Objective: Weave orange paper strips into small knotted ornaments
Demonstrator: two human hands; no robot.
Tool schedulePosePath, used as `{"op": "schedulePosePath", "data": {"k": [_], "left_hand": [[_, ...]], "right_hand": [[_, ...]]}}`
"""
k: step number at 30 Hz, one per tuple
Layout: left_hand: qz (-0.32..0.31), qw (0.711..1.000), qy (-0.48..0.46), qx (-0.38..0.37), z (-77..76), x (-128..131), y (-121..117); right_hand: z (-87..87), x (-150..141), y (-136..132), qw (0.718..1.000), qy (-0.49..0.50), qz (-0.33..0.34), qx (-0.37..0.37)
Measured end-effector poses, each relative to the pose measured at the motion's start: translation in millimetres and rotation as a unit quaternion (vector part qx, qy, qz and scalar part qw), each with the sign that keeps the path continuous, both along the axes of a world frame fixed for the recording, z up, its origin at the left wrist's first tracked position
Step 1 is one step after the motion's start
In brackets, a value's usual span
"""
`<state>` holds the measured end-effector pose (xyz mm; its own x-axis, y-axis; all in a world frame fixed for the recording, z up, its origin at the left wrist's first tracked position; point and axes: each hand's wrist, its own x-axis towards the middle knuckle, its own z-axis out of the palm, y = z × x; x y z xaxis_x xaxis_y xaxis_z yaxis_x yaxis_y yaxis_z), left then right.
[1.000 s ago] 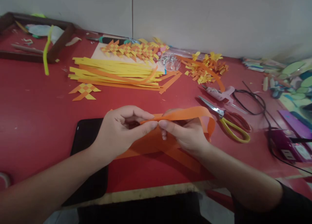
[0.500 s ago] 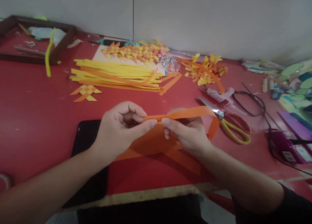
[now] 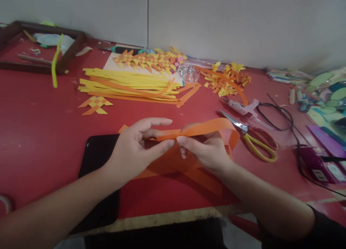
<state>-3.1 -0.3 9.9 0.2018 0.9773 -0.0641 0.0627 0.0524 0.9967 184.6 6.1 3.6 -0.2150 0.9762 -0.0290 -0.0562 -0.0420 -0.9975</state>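
A long orange paper strip (image 3: 211,127) is pinched in my right hand (image 3: 208,149), between the thumb and the bent fingers. Its folded part points left, and the rest curls round in a loop above my right wrist. My left hand (image 3: 135,144) has its thumb and index finger spread apart around the folded part, with another finger touching it. Beneath both hands lie more wide orange strips (image 3: 205,178) on the red table. Close to my left wrist is a black phone-like slab (image 3: 97,151). Scissors (image 3: 250,137) with yellow and red handles lie right of the loop.
Yellow strips (image 3: 129,77) lie in a pile behind my hands, with a small woven paper fish (image 3: 96,105) nearby. A woven paper chain (image 3: 148,59), folded paper pieces (image 3: 227,77), a pink glue gun (image 3: 243,106) and a purple device (image 3: 319,162) surround the workspace. A wooden frame (image 3: 71,50) stands back left.
My left index finger has lifted and stretched out, opening the pinch on the strip. My right hand keeps its grip. The view has shifted slightly.
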Motion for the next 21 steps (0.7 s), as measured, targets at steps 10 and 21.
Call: {"op": "schedulePosePath", "data": {"k": [10, 21], "left_hand": [[-0.018, 0.999, -0.020, 0.018, -1.6, 0.1, 1.7], [0.076, 0.992, -0.102, -0.016, -1.4, 1.1, 6.5]], "right_hand": [[4.0, -3.5, -2.5, 0.999, -0.009, 0.025, -0.032], [-4.7, 3.7, 10.0, 0.996, 0.061, -0.049, -0.052]]}}
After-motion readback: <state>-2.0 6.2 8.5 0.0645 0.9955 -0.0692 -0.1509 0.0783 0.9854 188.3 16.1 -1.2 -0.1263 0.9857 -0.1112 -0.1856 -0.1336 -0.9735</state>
